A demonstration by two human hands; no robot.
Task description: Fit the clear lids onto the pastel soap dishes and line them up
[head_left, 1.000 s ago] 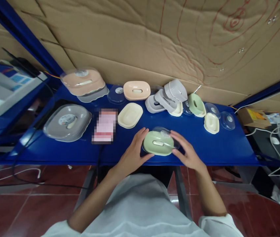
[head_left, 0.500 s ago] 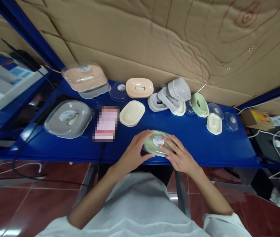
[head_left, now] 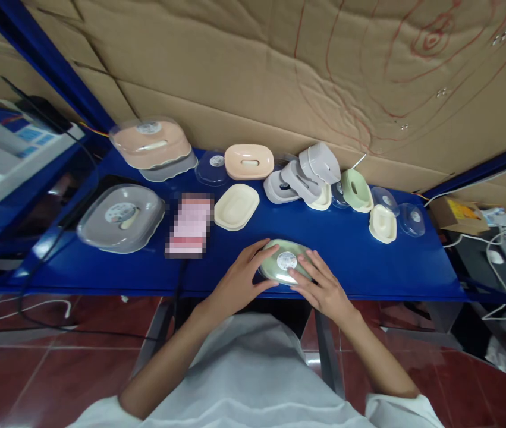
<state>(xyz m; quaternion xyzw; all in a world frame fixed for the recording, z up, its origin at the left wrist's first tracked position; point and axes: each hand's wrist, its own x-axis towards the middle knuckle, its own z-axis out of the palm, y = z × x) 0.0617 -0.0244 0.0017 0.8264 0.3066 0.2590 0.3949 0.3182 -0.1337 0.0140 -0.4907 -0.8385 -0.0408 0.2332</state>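
Observation:
At the table's front edge sits a pale green lidded plastic box (head_left: 275, 270), oval, with a clear cover and a round printed label on top. My left hand (head_left: 239, 279) curves round its left end, fingers at the back rim and thumb at the front. Across from it, my right hand (head_left: 324, 288) clasps the right end, its fingers lying over the clear cover by the label. Beyond the box lies a shallow cream tray (head_left: 236, 206). A phone-like pink slab (head_left: 189, 226), blurred out, rests to the left of my left hand.
On the blue table (head_left: 413, 267) stand a grey lidded box (head_left: 101, 229), a peach lidded box (head_left: 167, 145), a peach oval piece (head_left: 249, 154), stacked grey pieces (head_left: 319, 161), a green box (head_left: 357, 190), a small cream tray (head_left: 383, 224) and clear covers (head_left: 412, 220). Cardboard (head_left: 190, 65) walls the back.
The green lidded box tips slightly between my hands, and my left fingers reach further over its cover. The whole view has shifted a little; the other pieces stay put.

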